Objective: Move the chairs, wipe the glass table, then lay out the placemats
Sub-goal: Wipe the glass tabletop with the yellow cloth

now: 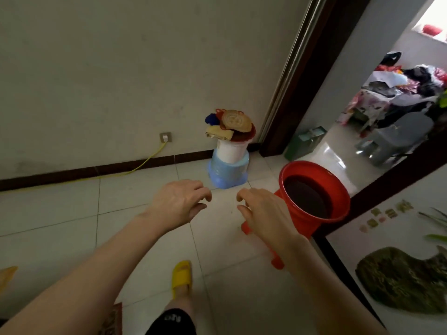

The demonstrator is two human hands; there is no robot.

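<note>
The red plastic stool [312, 197] stands on the pale tiled floor [135, 189] beside the dark door frame [302, 93], at the right. It has a round, raised red rim around a dark seat, and two red legs show below it. Its seat faces up toward the camera and its legs run down and left in the picture; it seems upright, though the wide lens makes that uncertain. Both bare arms reach forward, palms down. The left hand [179, 201] hovers over the tiles, fingers loosely curled, empty. The right hand [263, 211], equally loose and empty, lies in front of the stool's left side; contact cannot be told.
</note>
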